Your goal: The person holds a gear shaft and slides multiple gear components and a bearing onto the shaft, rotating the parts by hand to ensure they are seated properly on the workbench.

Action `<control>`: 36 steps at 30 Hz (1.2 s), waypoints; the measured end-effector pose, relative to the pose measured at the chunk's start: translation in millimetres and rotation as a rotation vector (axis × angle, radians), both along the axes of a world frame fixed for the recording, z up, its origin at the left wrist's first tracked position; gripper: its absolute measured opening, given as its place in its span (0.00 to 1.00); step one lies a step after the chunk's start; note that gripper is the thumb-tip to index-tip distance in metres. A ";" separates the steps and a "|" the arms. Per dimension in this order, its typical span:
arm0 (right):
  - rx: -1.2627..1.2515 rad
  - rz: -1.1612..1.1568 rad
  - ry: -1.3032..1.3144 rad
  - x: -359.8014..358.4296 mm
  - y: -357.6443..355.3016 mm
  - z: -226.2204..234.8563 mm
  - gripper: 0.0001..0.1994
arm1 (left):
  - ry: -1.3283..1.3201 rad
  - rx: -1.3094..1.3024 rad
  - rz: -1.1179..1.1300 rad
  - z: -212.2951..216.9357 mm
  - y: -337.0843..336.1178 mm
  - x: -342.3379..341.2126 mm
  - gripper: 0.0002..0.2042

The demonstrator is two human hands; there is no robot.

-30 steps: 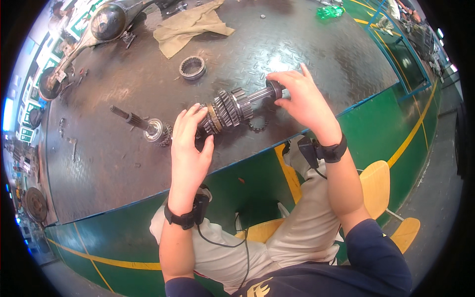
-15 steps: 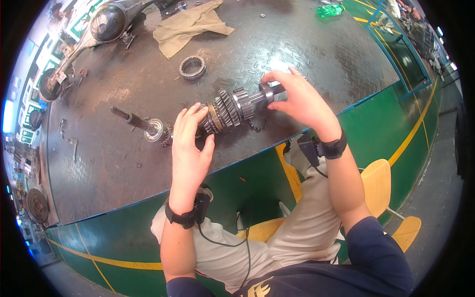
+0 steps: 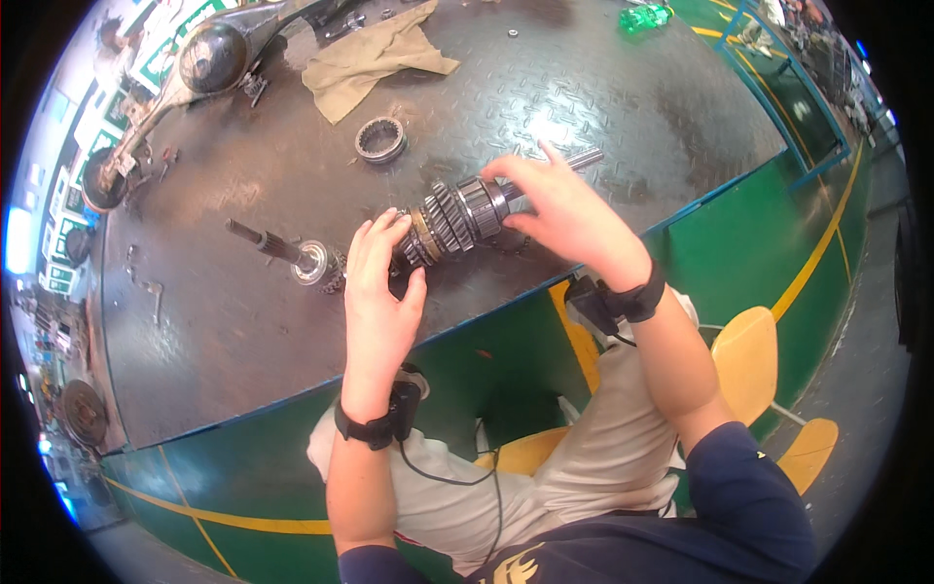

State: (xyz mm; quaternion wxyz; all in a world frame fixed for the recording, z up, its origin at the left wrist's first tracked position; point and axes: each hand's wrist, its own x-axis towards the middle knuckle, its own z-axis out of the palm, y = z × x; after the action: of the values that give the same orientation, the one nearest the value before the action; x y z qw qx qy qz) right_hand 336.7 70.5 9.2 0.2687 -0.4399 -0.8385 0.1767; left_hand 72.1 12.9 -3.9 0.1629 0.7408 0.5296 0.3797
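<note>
A gear shaft (image 3: 449,222) with several stacked gears and a brass-coloured ring lies slantwise on the steel bench top (image 3: 243,360). My left hand (image 3: 373,311) is curled around the gears at its left end, fingers over the far side, thumb on the near side. At the right end of the stack, my right hand (image 3: 579,216) pinches a smooth metal collar (image 3: 498,200) between thumb and fingers. The collar sits around the shaft, close against the last gear. Beyond my right hand the bare shaft end (image 3: 587,159) sticks out. A thin toothed ring under the shaft is mostly hidden.
Left of my left hand lies a shorter splined shaft with a bearing (image 3: 311,261). A toothed sleeve (image 3: 379,140), a brown cloth (image 3: 379,60), a small nut (image 3: 513,33) and a green bottle (image 3: 644,18) lie farther back. An axle housing (image 3: 214,56) occupies the far left.
My right hand has moved left along the shaft, sliding the collar up to the gear stack and uncovering the shaft's right end. My left hand holds nearly the same place.
</note>
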 end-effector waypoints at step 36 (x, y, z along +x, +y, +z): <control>0.180 -0.049 -0.139 -14.9 5.1 -16.3 0.16 | -0.059 -0.114 -0.010 -3.4 2.2 7.0 0.31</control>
State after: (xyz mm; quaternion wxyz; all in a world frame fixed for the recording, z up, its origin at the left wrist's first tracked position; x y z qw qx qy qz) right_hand 321.7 75.6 -7.1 0.2525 -0.4456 -0.8565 0.0631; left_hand 79.1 15.1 -7.2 0.2224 0.7214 0.5417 0.3697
